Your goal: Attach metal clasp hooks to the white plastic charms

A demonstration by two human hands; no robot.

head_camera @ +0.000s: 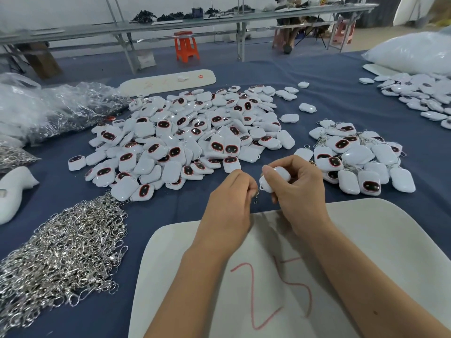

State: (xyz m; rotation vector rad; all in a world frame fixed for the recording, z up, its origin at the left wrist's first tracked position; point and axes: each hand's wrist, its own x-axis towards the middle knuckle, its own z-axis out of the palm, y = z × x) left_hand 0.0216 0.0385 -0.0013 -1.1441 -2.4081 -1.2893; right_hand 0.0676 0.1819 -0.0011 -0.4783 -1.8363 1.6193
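Bench [341, 76], blue cloth cover — contents as seen from the head camera.

Hands: the left hand [229, 198] has its fingers curled, pinching a small metal clasp hook [256, 195] that hangs just below its fingertips. The right hand [300, 189] grips one white plastic charm [274, 179], fingers and thumb wrapped round it, its small loop end turned toward the left hand. Hook and charm are held just beside each other above the near edge of the cloth; whether they are joined cannot be told.

Large charm pile [185, 140]: loose white charms, many showing a dark oval face with a red rim, heaped at the middle of the bench, just beyond the hands.

Smaller charm pile [358, 157]: to the right of the hands, charms mixed with bits of metal ring and clasp.

Far charm pile [419, 93]: at the right edge, beside a large white bag [415, 52].

Loose clasp heap [63, 250]: silver hooks spread at the near left, touching the edge of the large charm pile.

Clear plastic bags [56, 108]: far left, holding more silver metal parts.

White board [244, 284]: lies under both forearms, marked "25" in red.

Second white board [168, 80]: beyond the large pile.

Background: long grey shelf-tables and an orange stool [186, 46] on the floor.
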